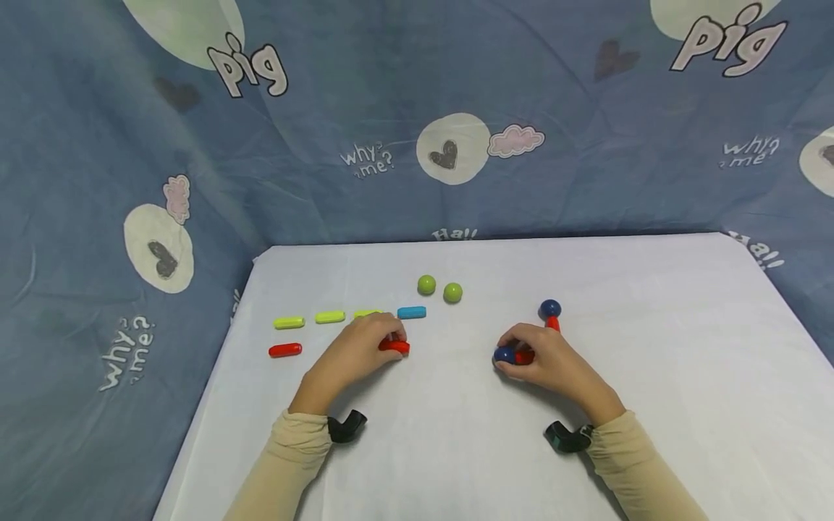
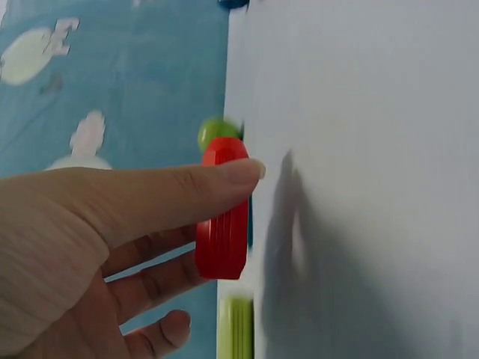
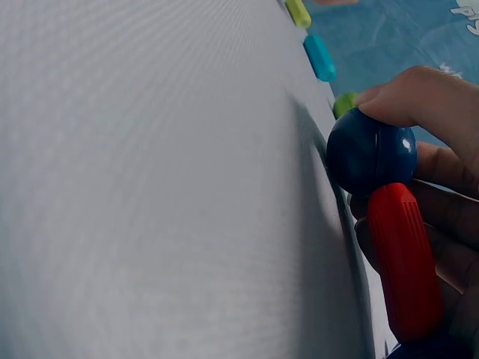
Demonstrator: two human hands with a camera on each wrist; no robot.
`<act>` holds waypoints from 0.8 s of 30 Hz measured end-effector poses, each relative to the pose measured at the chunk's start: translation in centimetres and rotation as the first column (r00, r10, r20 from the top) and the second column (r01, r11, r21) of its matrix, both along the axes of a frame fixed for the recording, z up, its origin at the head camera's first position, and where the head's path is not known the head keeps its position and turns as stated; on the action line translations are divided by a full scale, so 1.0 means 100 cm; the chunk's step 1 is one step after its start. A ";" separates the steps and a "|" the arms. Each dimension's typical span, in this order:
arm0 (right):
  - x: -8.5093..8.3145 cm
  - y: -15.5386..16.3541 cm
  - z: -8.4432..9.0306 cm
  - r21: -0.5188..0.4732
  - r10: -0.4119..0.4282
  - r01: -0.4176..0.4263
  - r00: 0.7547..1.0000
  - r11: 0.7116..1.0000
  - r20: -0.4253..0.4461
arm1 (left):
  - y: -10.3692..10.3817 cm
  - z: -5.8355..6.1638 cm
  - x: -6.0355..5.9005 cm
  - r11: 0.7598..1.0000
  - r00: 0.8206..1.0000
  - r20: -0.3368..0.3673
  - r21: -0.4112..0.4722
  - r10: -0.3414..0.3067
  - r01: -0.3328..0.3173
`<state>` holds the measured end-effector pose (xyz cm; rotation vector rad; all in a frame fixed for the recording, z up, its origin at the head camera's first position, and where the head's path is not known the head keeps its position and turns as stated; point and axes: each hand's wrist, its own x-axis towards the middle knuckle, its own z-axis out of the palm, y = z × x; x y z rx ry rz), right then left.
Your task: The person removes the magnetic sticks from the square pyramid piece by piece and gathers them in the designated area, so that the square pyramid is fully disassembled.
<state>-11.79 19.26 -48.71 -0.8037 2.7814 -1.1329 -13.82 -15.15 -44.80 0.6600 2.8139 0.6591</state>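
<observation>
A: Where's your stuff on the white cloth-covered table (image 1: pixel 651 405)?

B: Your right hand (image 1: pixel 550 362) grips a red plastic rod w/ dark blue ball (image 1: pixel 504 354), front-centre.

A: And the left?

B: Your left hand (image 1: pixel 358 351) pinches a short red plastic stick (image 1: pixel 394 346), just below the lime-green sticks (image 1: pixel 329 316).

The blue cloth (image 1: pixel 365 87) behind the white table (image 1: pixel 651 376) has words printed on it. "pig" (image 1: pixel 250 69) stands in big letters at the top left, and "pig" (image 1: pixel 730 43) again at the top right. "why? me?" (image 1: pixel 368 161) stands near the middle, once more at the right (image 1: pixel 749 152), and at the left (image 1: pixel 127 351) beside the table's left edge. "Ha!" (image 1: pixel 454 234) peeks over the table's far edge.
</observation>
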 end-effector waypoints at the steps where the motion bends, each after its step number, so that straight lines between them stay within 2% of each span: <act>1: 0.000 0.000 0.000 0.001 0.001 -0.001 1.000 1.000 -0.002 | -0.007 0.000 0.000 1.000 1.000 -0.004 -0.005 0.023 -0.023; 6: 0.000 0.000 -0.001 0.001 0.001 -0.001 1.000 1.000 -0.008 | -0.041 -0.003 -0.001 0.991 0.992 -0.005 -0.049 0.128 -0.128; 11: 0.001 0.000 -0.001 0.006 -0.002 0.002 1.000 1.000 -0.007 | -0.065 -0.004 -0.004 0.981 0.982 -0.049 -0.061 0.180 -0.183; 17: 0.000 0.000 0.000 0.005 0.004 -0.004 1.000 1.000 -0.014 | -0.079 -0.003 -0.006 0.975 0.976 -0.050 -0.066 0.211 -0.214; 24: 0.000 0.000 0.000 0.006 0.005 -0.005 1.000 1.000 -0.018 | -0.088 0.000 -0.004 0.967 0.968 0.025 -0.068 0.249 -0.247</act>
